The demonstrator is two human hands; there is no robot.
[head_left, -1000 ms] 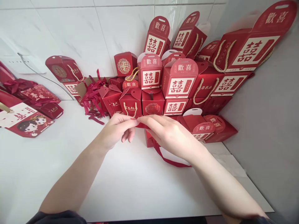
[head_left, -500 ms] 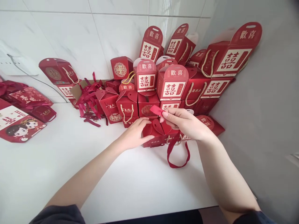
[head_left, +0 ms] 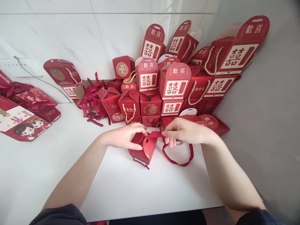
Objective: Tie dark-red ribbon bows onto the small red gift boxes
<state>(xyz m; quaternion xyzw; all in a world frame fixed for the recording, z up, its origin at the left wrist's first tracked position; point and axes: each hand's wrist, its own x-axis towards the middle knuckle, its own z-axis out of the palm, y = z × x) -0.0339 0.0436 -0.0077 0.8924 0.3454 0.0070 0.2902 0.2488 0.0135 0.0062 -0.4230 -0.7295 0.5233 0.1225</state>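
Small red box [head_left: 140,153]: set on the white table [head_left: 122,190], in front of the stacked boxes [head_left: 174,87]; its top is formed by folded flaps, one pierced by a hole, and a red cord handle [head_left: 140,163] is hung on its near side.
Left hand [head_left: 125,137]: laid over the box from the left; the box is grasped between the thumb, placed on the near side of the top, and the fingers, bent over the far side.
Right hand [head_left: 181,132]: raised just right of the box; a red ribbon [head_left: 155,134] is pinched between thumb and forefinger.
Ribbon: its end is stretched over the box's top toward the left fingertips; whether it is touched by them cannot be told. A loop is formed below the right hand.
Ribbon heap [head_left: 92,97]: gathered in an open carton [head_left: 78,92], left of the stacked boxes.
Far left: a card bag [head_left: 32,126] printed with two cartoon faces is placed on the table.
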